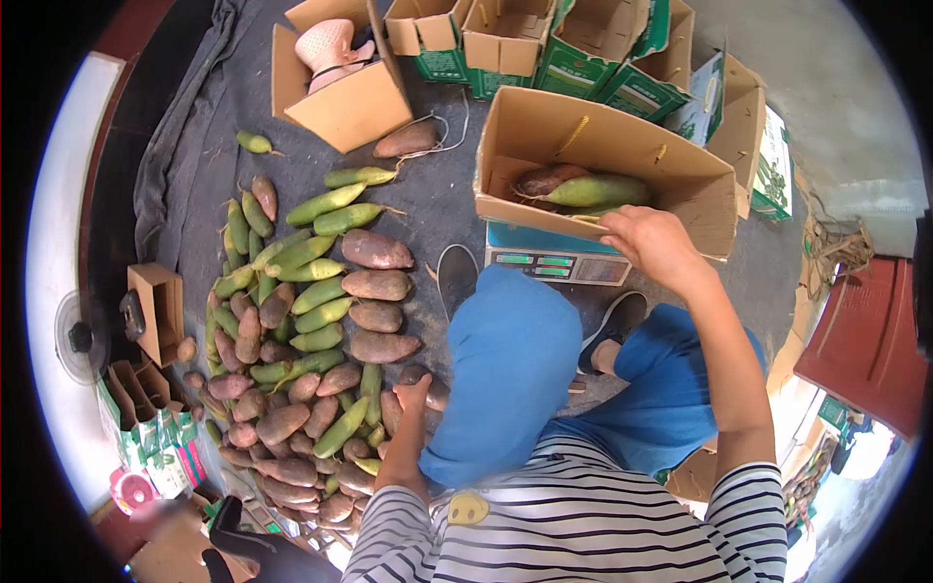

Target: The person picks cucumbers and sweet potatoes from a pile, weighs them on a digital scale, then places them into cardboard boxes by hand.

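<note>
My right hand (649,241) is curled over the near edge of an open cardboard box (607,124). Inside that box lie a green radish (604,189) and a reddish-brown radish (550,179). The box rests on a digital scale (573,264) with lit green displays. Low beside my knee, my left hand (414,391) is closed around a reddish-brown radish (412,373), partly covered by the fingers. Around it are a large pile of reddish-brown radishes (283,425) and rows of green radishes (326,202) on the dark ground sheet.
Several open green-and-brown boxes (573,70) line the far side. A box with a pink hat (326,47) stands at the upper left. A fan (80,335) and small cartons (146,403) are at the left. A person's dark sleeve (255,549) shows lower left.
</note>
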{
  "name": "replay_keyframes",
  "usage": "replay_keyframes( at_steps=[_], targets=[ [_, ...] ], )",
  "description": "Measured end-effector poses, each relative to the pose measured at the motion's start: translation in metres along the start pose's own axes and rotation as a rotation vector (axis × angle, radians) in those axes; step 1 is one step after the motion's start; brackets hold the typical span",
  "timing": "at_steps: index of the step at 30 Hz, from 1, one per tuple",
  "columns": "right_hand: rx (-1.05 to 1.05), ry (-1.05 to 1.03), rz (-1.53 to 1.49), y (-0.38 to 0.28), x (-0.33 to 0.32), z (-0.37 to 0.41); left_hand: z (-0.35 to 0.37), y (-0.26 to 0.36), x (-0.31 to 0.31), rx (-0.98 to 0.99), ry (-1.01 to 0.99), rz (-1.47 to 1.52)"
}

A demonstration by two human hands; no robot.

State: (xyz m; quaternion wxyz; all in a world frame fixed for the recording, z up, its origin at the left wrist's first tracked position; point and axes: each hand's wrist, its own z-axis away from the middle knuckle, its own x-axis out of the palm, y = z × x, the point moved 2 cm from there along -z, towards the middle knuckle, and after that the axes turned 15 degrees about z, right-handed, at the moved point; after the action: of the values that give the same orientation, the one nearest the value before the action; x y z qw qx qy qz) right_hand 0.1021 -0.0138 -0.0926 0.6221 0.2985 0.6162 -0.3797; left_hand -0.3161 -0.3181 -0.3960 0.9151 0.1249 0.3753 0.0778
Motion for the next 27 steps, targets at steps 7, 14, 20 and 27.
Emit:
replay_keyframes(
  at_steps=[7,14,20,27],
  targets=[
    [-0.022,-0.127,0.005,0.0,-0.003,0.004,0.047,0.066,-0.033,0.403,-0.322,0.596],
    [-0.108,-0.03,-0.011,-0.003,0.001,0.006,0.169,0.266,-0.12,1.03,-0.364,1.028],
    [-0.199,-0.001,0.023,-0.009,0.0,0.007,0.31,0.374,-0.088,1.662,-0.429,0.823],
    [-0.094,-0.018,-0.005,-0.004,-0.002,0.006,0.332,0.415,0.026,1.923,-0.534,-0.189]
  ],
)
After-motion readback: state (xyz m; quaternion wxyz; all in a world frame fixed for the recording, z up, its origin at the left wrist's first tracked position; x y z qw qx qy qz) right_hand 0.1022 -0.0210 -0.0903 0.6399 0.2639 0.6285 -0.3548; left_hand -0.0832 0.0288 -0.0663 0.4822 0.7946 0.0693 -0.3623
